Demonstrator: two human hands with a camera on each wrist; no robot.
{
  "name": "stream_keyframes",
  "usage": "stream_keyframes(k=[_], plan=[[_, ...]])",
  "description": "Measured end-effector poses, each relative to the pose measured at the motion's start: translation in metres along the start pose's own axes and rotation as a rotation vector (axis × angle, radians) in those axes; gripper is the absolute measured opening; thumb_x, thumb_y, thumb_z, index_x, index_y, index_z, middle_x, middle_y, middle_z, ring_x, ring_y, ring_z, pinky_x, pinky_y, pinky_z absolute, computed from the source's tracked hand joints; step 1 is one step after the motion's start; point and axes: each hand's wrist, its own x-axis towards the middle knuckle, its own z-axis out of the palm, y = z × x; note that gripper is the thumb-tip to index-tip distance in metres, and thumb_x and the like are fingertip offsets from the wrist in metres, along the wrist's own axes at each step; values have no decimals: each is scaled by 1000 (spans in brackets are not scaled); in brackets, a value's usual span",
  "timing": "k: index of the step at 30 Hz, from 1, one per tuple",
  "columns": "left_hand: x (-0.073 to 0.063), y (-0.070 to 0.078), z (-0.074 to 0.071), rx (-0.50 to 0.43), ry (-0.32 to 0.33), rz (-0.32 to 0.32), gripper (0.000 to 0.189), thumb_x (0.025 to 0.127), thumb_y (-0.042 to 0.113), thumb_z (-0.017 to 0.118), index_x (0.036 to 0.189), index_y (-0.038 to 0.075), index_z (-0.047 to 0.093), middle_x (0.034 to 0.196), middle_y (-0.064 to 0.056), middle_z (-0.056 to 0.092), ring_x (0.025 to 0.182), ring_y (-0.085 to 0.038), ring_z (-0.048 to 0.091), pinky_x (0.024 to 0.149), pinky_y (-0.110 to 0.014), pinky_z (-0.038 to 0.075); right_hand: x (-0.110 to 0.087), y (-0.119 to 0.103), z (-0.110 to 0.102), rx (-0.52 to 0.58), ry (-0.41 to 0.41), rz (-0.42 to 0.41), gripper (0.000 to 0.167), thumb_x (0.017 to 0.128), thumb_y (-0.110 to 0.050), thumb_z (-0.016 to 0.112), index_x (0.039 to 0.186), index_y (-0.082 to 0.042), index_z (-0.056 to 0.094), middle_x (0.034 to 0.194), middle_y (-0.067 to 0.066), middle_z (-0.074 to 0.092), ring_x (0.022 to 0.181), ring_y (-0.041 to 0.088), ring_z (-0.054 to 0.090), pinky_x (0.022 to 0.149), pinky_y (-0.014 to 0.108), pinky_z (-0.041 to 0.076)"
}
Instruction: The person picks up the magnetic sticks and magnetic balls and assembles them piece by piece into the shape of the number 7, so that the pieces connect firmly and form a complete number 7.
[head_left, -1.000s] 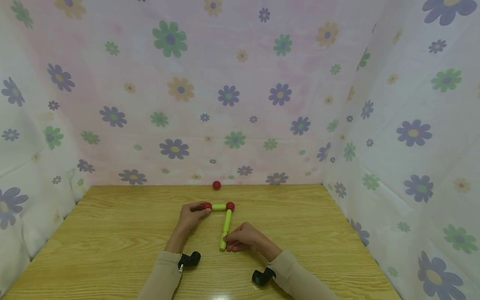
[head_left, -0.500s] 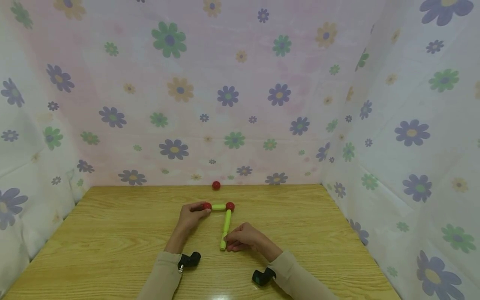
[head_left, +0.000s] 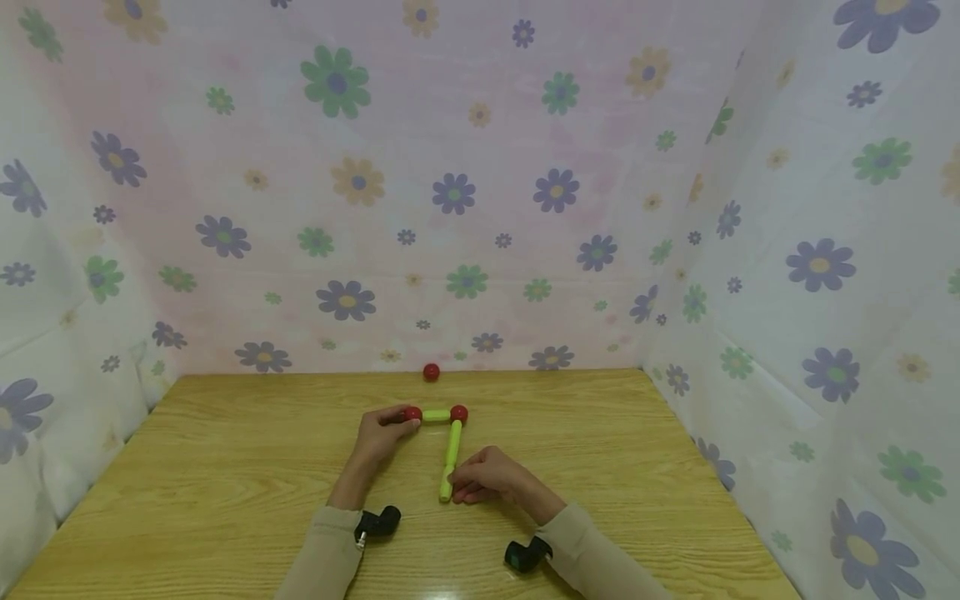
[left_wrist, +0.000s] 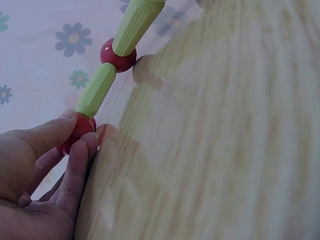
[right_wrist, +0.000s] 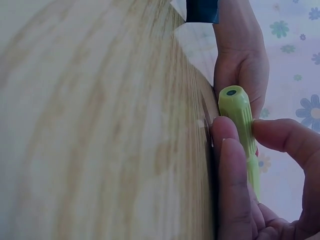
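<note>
In the head view, my left hand (head_left: 381, 433) pinches a red ball (head_left: 413, 414) between thumb and fingers. From that ball a short yellow-green rod (head_left: 436, 415) runs right to a second red ball (head_left: 459, 413). A longer yellow-green rod (head_left: 453, 446), narrowed partway along, extends from the second ball toward me. Near its close end, my right hand (head_left: 491, 475) pinches it, thumb on one side and fingers on the other. The right wrist view shows a dark round spot in the rod's end face (right_wrist: 231, 92). The pieces form a bent, connected line low on the table.
A loose red ball (head_left: 431, 372) sits at the far edge of the wooden table (head_left: 225, 467), by the back wall. Flower-print cloth (head_left: 480, 167) encloses the table at the back and both sides. A dark camera mount is on each wrist.
</note>
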Motion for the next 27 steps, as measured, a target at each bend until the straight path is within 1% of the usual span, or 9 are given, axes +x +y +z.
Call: stream_keyframes(k=[6, 11, 16, 20, 27], plan=[[0, -1, 1, 0, 2, -3, 40, 91, 13, 81, 128, 0, 72, 118, -18, 72, 106, -23, 65, 83, -24, 51, 2, 4, -1, 29, 4, -5, 21, 93, -20, 75, 98, 0, 78, 79, 6, 78, 66, 7, 72, 63, 20, 58], [-1, 0, 1, -7, -4, 1, 40, 92, 14, 80, 128, 0, 72, 119, -20, 71, 108, -24, 65, 84, -25, 51, 1, 3, -2, 51, 8, -12, 21, 94, -20, 74, 99, 0, 78, 79, 5, 78, 67, 6, 72, 64, 20, 58], [-1, 1, 3, -5, -2, 4, 40, 92, 12, 80, 129, 0, 72, 120, -20, 72, 109, -26, 66, 87, -30, 54, -1, 0, -2, 44, 1, -29, 27, 97, -24, 71, 106, 1, 76, 83, 6, 78, 70, 7, 73, 65, 20, 59], [-1, 1, 3, -11, -5, -7, 40, 92, 10, 79, 130, 0, 71, 121, -20, 71, 110, -27, 66, 88, -32, 55, -1, -1, -3, 34, -8, -33, 32, 100, -28, 69, 111, 1, 75, 86, 6, 78, 70, 8, 73, 66, 22, 59], [-1, 3, 2, 3, 1, -15, 42, 93, 12, 79, 131, 0, 70, 121, -21, 70, 111, -28, 65, 85, -29, 54, 1, 2, -2, 39, -14, -38, 29, 100, -26, 67, 108, 1, 75, 81, 5, 76, 67, 8, 72, 62, 21, 58]])
